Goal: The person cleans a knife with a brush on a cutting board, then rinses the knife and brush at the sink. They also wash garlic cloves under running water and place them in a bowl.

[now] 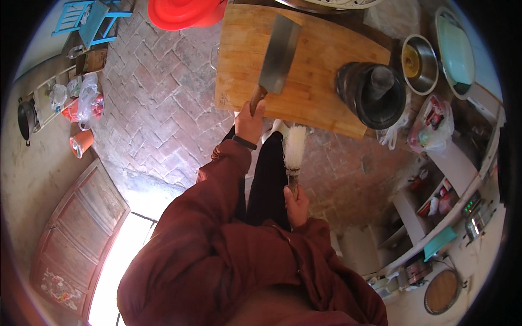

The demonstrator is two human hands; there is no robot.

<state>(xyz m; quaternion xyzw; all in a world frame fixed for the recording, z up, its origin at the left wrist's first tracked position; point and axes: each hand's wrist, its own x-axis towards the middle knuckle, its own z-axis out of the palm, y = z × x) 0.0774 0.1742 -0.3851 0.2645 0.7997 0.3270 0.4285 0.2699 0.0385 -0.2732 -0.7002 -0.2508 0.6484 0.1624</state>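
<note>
My left hand (248,124) grips the wooden handle of a cleaver (279,57). The cleaver's broad blade extends over a wooden cutting board (322,45); I cannot tell whether it touches the wood. In my right hand (298,207) is the handle of a pale-bristled brush (295,147), its bristles pointing away from me, just off the board's near edge. A dark mortar (350,93) stands on the board's right part. Its pestle (382,79) rests inside, with the lower end hidden.
Right of the board are a metal bowl (429,65) holding yellowish liquid and a plastic bag (446,130) of packets. A red lidded bucket (183,12) stands beyond it on the left. Brick floor (155,98) lies below; a blue chair (91,26) stands far left.
</note>
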